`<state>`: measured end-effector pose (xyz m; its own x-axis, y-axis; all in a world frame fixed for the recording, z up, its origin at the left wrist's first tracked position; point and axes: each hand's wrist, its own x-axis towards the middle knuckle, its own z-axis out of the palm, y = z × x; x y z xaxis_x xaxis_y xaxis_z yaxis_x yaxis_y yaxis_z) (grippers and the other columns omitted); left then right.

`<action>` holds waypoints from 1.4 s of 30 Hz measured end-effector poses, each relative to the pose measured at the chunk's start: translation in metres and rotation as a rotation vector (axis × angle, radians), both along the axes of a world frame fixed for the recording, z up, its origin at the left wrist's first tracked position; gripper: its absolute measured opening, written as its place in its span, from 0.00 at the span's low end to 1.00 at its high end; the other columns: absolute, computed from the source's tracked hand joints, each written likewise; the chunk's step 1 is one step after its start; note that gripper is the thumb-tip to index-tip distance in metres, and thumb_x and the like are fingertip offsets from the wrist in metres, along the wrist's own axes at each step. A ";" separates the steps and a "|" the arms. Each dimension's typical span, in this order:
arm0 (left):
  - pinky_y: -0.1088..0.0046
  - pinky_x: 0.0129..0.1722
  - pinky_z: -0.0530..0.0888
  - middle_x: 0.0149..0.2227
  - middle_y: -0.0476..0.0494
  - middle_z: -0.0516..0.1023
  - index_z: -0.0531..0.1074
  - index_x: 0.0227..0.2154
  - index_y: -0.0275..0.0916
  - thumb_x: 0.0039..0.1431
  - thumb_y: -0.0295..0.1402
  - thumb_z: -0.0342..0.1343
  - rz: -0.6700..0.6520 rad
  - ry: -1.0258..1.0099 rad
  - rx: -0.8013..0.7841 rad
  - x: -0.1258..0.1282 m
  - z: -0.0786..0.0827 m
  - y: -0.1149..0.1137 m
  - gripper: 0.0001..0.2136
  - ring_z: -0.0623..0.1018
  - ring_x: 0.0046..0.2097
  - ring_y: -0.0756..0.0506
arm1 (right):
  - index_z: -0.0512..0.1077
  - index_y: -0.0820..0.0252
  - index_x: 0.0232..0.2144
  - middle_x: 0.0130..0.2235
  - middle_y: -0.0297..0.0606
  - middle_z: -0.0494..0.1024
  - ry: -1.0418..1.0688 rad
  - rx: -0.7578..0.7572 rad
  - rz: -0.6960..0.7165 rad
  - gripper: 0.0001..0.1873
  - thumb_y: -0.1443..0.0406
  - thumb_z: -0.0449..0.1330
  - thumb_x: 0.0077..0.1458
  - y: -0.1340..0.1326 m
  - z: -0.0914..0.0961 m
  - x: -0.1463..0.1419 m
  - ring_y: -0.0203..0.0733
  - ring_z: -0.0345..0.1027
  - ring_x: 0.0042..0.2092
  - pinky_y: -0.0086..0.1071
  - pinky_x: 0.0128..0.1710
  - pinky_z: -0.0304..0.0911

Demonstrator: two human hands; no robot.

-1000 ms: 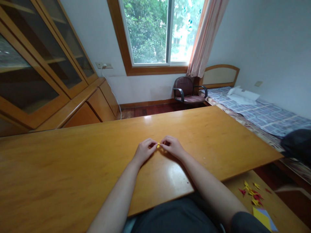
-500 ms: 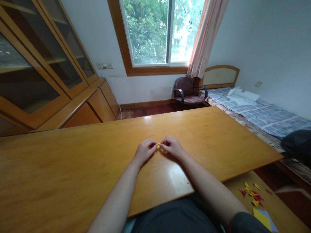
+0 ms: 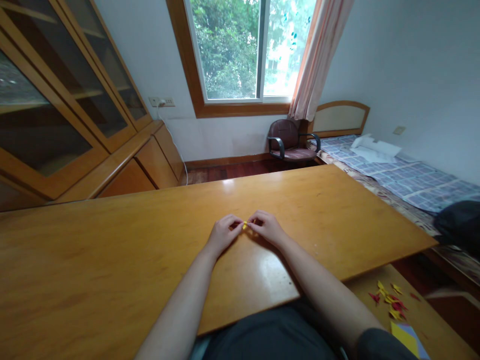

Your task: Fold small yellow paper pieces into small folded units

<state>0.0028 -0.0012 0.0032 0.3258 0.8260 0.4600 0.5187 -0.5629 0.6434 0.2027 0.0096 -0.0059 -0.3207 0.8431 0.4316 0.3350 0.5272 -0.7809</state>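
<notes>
We saw a tiny, bright yellow piece (image 3: 245, 225), its detail too small to make out, over the glossy wooden table (image 3: 112, 250). Our left hand (image 3: 224, 232) and right hand (image 3: 267, 227) pinched it from either side with the fingertips. Red and yellow folded shapes (image 3: 398, 305) lay on a lower surface (image 3: 435, 325) at right; beyond stood a maroon armchair (image 3: 287, 137) near a window (image 3: 228, 50).

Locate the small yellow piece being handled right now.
In the head view, the small yellow piece is just below centre, between the fingertips of the left hand and right hand, over the wooden table.
</notes>
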 end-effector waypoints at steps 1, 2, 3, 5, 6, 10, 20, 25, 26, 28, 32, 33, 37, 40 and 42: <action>0.73 0.35 0.71 0.30 0.47 0.77 0.74 0.30 0.39 0.60 0.32 0.55 0.000 0.000 0.001 0.000 0.000 0.000 0.05 0.76 0.34 0.48 | 0.75 0.59 0.29 0.30 0.35 0.75 0.000 0.000 0.000 0.05 0.64 0.63 0.56 0.000 0.000 0.000 0.36 0.68 0.32 0.29 0.32 0.62; 0.73 0.35 0.72 0.30 0.47 0.77 0.74 0.30 0.39 0.60 0.32 0.55 0.000 -0.001 0.002 0.000 0.000 0.000 0.05 0.76 0.34 0.48 | 0.75 0.59 0.29 0.30 0.35 0.75 0.000 0.002 0.001 0.05 0.64 0.63 0.56 0.000 0.000 0.000 0.37 0.68 0.32 0.29 0.33 0.62; 0.73 0.35 0.72 0.30 0.46 0.77 0.74 0.30 0.39 0.60 0.33 0.55 0.000 0.000 0.002 0.000 0.000 0.000 0.06 0.76 0.34 0.48 | 0.75 0.59 0.29 0.30 0.35 0.75 0.002 0.005 0.002 0.05 0.64 0.63 0.56 0.001 0.000 0.000 0.37 0.68 0.32 0.29 0.33 0.62; 0.73 0.35 0.71 0.31 0.46 0.77 0.74 0.30 0.39 0.60 0.33 0.55 0.003 -0.001 0.004 0.000 0.000 0.000 0.06 0.76 0.34 0.48 | 0.76 0.59 0.30 0.30 0.35 0.75 0.007 0.013 0.002 0.05 0.64 0.63 0.56 0.001 -0.001 0.000 0.37 0.68 0.32 0.29 0.33 0.63; 0.73 0.35 0.71 0.31 0.46 0.77 0.74 0.30 0.39 0.60 0.33 0.55 0.004 0.000 0.003 0.000 0.000 0.000 0.06 0.76 0.34 0.48 | 0.76 0.59 0.30 0.30 0.35 0.75 0.008 0.014 0.001 0.05 0.64 0.63 0.56 0.001 -0.001 0.000 0.37 0.68 0.32 0.29 0.33 0.63; 0.73 0.35 0.72 0.31 0.46 0.77 0.74 0.30 0.39 0.60 0.33 0.55 0.002 0.003 0.003 0.000 0.000 0.000 0.06 0.76 0.34 0.48 | 0.76 0.59 0.30 0.30 0.36 0.76 -0.002 0.005 -0.009 0.06 0.63 0.63 0.56 0.001 -0.001 0.000 0.37 0.68 0.32 0.30 0.33 0.63; 0.73 0.36 0.72 0.31 0.47 0.77 0.74 0.30 0.39 0.60 0.32 0.55 0.006 0.006 0.002 0.000 0.000 0.000 0.05 0.76 0.34 0.48 | 0.75 0.59 0.30 0.30 0.35 0.75 0.005 0.002 -0.003 0.05 0.63 0.63 0.57 0.001 -0.001 0.000 0.37 0.68 0.32 0.29 0.33 0.62; 0.73 0.35 0.72 0.31 0.46 0.77 0.74 0.31 0.39 0.60 0.33 0.55 0.003 0.011 0.002 0.000 -0.001 0.000 0.06 0.76 0.34 0.48 | 0.75 0.59 0.30 0.30 0.35 0.75 0.004 0.001 -0.008 0.05 0.63 0.63 0.57 0.001 -0.001 0.000 0.37 0.68 0.32 0.29 0.33 0.63; 0.73 0.35 0.72 0.31 0.46 0.77 0.74 0.31 0.39 0.60 0.33 0.55 0.003 0.010 0.002 0.000 -0.001 0.000 0.06 0.76 0.34 0.48 | 0.75 0.59 0.30 0.30 0.35 0.75 0.004 0.002 -0.008 0.05 0.63 0.63 0.57 0.001 -0.001 0.000 0.37 0.67 0.32 0.29 0.33 0.63; 0.73 0.35 0.72 0.30 0.46 0.77 0.74 0.31 0.39 0.60 0.33 0.55 0.003 0.005 0.005 0.000 -0.001 0.000 0.06 0.76 0.33 0.48 | 0.75 0.59 0.30 0.30 0.35 0.75 0.003 0.002 -0.007 0.05 0.63 0.63 0.57 0.001 -0.001 0.000 0.37 0.67 0.32 0.29 0.33 0.62; 0.73 0.35 0.72 0.31 0.47 0.77 0.74 0.31 0.39 0.60 0.32 0.56 0.006 0.001 0.007 0.000 -0.001 0.000 0.05 0.76 0.33 0.48 | 0.75 0.58 0.30 0.30 0.35 0.75 0.007 0.007 -0.004 0.05 0.63 0.63 0.57 0.001 -0.001 0.000 0.37 0.68 0.32 0.29 0.33 0.62; 0.73 0.35 0.72 0.31 0.47 0.77 0.74 0.31 0.39 0.60 0.32 0.56 0.005 0.000 0.006 0.000 -0.001 0.000 0.05 0.76 0.33 0.48 | 0.75 0.58 0.30 0.30 0.35 0.75 0.010 0.010 -0.004 0.05 0.63 0.63 0.57 0.001 -0.001 0.000 0.37 0.68 0.32 0.29 0.33 0.62; 0.73 0.35 0.72 0.31 0.47 0.77 0.74 0.31 0.39 0.60 0.33 0.55 0.004 -0.004 0.002 0.000 0.000 -0.001 0.05 0.76 0.34 0.48 | 0.75 0.58 0.30 0.30 0.35 0.75 0.010 0.008 -0.004 0.06 0.63 0.63 0.57 0.000 0.000 0.000 0.37 0.68 0.32 0.29 0.33 0.62; 0.73 0.35 0.71 0.31 0.47 0.77 0.74 0.31 0.39 0.60 0.32 0.55 0.007 -0.004 -0.007 0.001 0.001 -0.001 0.05 0.76 0.33 0.48 | 0.75 0.58 0.30 0.30 0.35 0.75 0.018 0.006 -0.001 0.06 0.63 0.63 0.57 0.000 0.000 0.000 0.37 0.68 0.32 0.29 0.32 0.62; 0.73 0.35 0.71 0.31 0.47 0.77 0.74 0.30 0.39 0.60 0.32 0.56 0.009 -0.002 -0.009 0.001 0.001 -0.001 0.05 0.76 0.34 0.48 | 0.75 0.59 0.29 0.30 0.35 0.75 0.022 0.013 0.002 0.06 0.63 0.63 0.57 0.000 0.001 0.000 0.37 0.68 0.32 0.30 0.32 0.62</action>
<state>0.0034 -0.0024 0.0046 0.3175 0.8330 0.4531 0.5221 -0.5525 0.6497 0.2027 0.0097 -0.0053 -0.3125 0.8369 0.4494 0.3165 0.5378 -0.7814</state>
